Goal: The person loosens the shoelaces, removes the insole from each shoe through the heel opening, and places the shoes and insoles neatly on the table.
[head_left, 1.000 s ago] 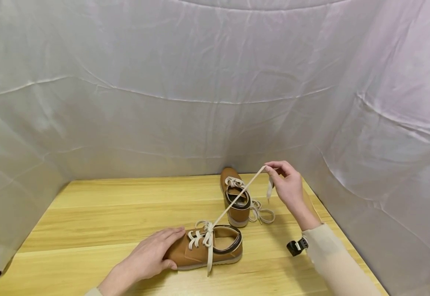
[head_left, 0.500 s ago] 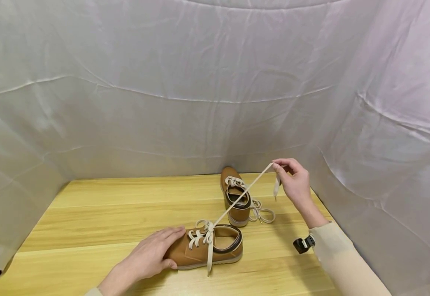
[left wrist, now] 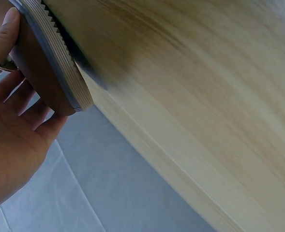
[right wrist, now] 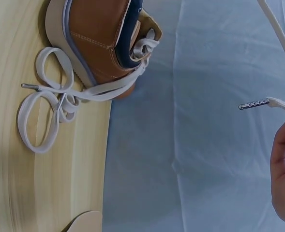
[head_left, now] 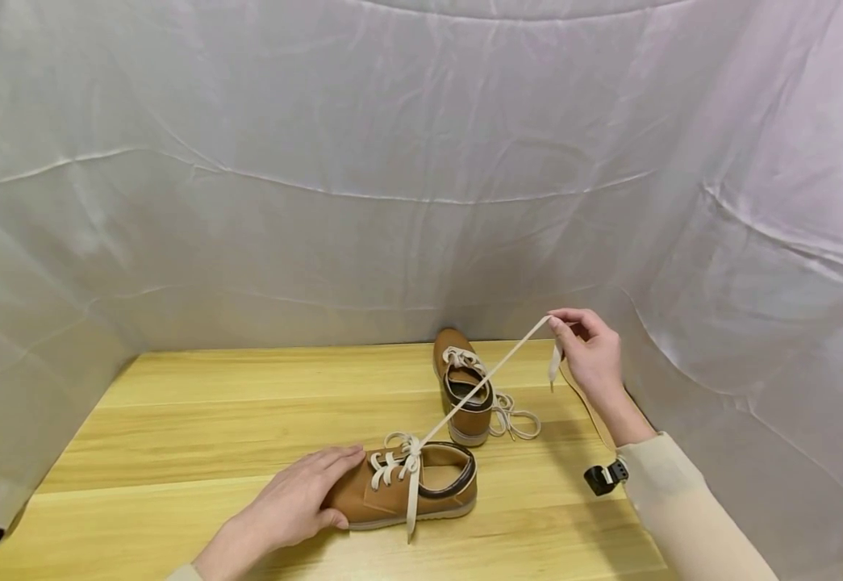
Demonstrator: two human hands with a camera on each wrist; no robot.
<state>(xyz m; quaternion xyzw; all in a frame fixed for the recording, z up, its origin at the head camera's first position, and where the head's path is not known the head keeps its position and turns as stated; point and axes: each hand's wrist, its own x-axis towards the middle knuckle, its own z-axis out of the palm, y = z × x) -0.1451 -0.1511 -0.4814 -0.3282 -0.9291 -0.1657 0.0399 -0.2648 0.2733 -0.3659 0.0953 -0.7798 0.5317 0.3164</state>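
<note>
Brown leather at left: wrapped the left hand round the toe of the near shoe, with thumb on the near side and fingers over the far side, presumably to brace against the pull. Rested the near shoe upright on the bench, roughly midway between left and right edges, well short of the far edge, with heel to the right. Showed one small loop and one hanging end at the knot. Located the far shoe behind, with toe close to the far edge, likely for working clearance; bunched a loose lace beside its heel. Held the pale lace taut from the knot, pinched between thumb and fingers of the right hand, probably for a straight pull; let the metal tip dangle below. Placed a flat brown piece near the right edge, mostly hidden.
</note>
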